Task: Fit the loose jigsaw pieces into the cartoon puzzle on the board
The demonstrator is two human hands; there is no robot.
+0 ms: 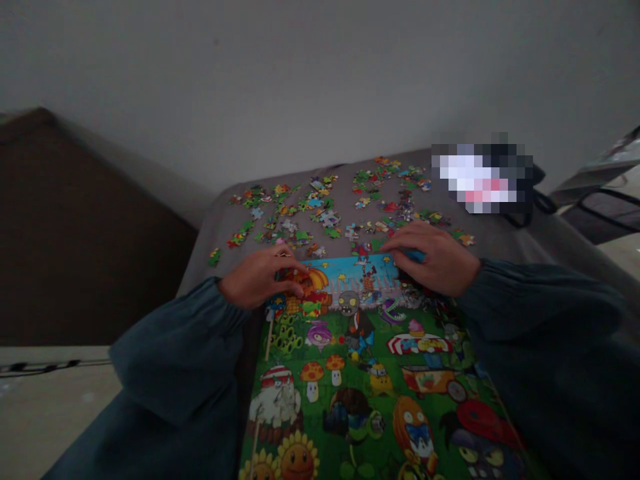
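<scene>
A cartoon picture sheet, printed with plants and zombies on green under a blue sky, lies before me. Its lower end runs out of view. My left hand is at the sheet's upper left corner, thumb and index finger resting on the printed face, the other fingers mostly hidden. At the upper right corner, my right hand is curled over the edge, with blue print showing between its fingers. Loose jigsaw pieces are scattered just beyond the top edge, some close to my right fingertips.
Grey cloth covers the surface under the pieces, which backs onto a plain wall. A blurred-out item with dark straps sits at the back right. A dark brown panel stands left, with a cable below it.
</scene>
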